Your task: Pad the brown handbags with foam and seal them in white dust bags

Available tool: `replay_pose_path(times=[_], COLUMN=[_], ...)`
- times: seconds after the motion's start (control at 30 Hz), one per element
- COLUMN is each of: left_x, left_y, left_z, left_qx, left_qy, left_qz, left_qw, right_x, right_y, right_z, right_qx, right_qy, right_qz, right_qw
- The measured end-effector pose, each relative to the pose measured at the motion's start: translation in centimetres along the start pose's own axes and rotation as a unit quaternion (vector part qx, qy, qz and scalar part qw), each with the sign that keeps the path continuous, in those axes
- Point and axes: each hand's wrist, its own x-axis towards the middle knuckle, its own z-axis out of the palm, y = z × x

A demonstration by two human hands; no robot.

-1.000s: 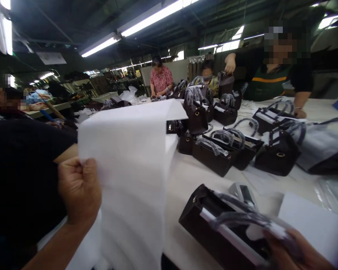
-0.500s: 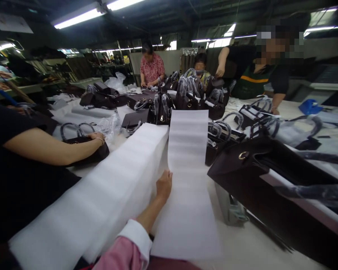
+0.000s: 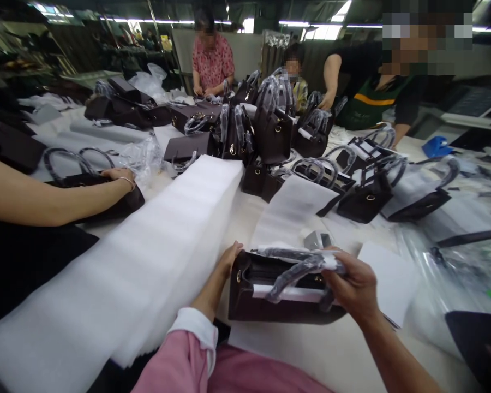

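The step looks like placing one dark bag (image 3: 278,311) over one white sheet (image 3: 297,202). The right fingers (image 3: 343,278) curl tight around its two wrapped handles (image 3: 288,277); the left fingers (image 3: 233,252) seem to touch its far corner, their grip unclear. The next move likely needs steady hands. One white stack (image 3: 159,229) lies left; other bags (image 3: 274,131) beyond overlap too much to count.

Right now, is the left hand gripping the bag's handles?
No, the right hand grips the handles; the left hand is at the bag's end.
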Motion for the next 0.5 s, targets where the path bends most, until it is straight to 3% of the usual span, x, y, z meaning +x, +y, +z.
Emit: replay_pose_path(times=[0.1, 0.2, 0.37, 0.43, 0.5], left_x=[-0.8, -3.7, -12.1, -15.9, -19.6], left_y=[1.0, 4.1, 11.1, 12.7, 13.1], left_z=[-0.4, -0.4, -1.6, -2.9, -4.5], left_qx=[-0.044, -0.074, -0.132, -0.135, -0.123], left_qy=[0.016, 0.011, -0.036, -0.046, -0.019], left_qz=[-0.044, -0.019, 0.135, 0.191, 0.223], left_qw=[0.998, 0.997, 0.981, 0.971, 0.967], right_x=[-1.7, -3.1, -3.8, -3.8, -3.9], right_y=[1.3, 1.8, 2.2, 2.4, 2.2], right_z=[2.4, 3.3, 3.5, 3.7, 4.0], right_qx=[-0.006, -0.01, -0.026, -0.029, -0.031], right_qy=[-0.038, -0.024, 0.021, 0.017, -0.001], right_qz=[-0.017, -0.026, -0.024, -0.03, -0.043], right_qw=[0.999, 0.999, 0.999, 0.999, 0.999])
